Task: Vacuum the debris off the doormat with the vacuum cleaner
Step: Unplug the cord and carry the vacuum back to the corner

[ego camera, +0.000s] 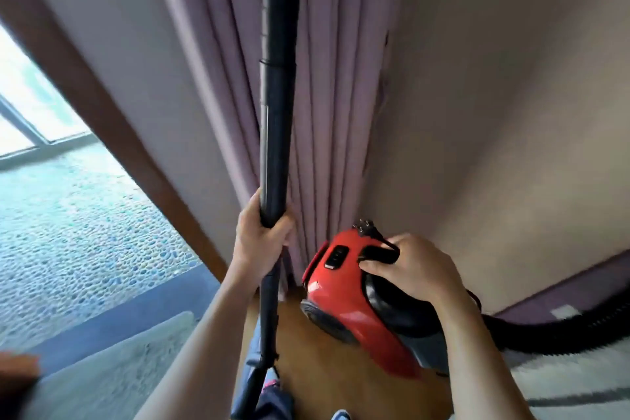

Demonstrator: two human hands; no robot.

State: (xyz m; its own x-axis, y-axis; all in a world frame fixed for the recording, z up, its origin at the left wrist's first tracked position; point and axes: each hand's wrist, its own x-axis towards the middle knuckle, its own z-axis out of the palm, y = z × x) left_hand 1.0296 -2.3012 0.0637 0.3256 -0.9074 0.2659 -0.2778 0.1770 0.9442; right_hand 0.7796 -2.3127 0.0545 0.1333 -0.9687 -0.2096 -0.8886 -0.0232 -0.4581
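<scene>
My left hand (pixel 260 244) grips the black vacuum wand (pixel 276 106), which stands nearly upright and runs out of the top of the view. My right hand (pixel 414 266) holds the black handle on top of the red canister vacuum cleaner (pixel 344 303), which sits tilted above the wooden floor (pixel 341 385). A black ribbed hose (pixel 552 334) leaves the canister to the right. A pale grey-green doormat (pixel 112 361) lies at the lower left, by the doorway. The wand's nozzle end is hidden.
Mauve curtains (pixel 337 112) hang straight ahead behind the wand, against a beige wall (pixel 511 112). A brown door frame (pixel 112 133) slants on the left, with pebbled ground (pixel 75 232) outside. A light rug (pixel 572 382) lies at the lower right.
</scene>
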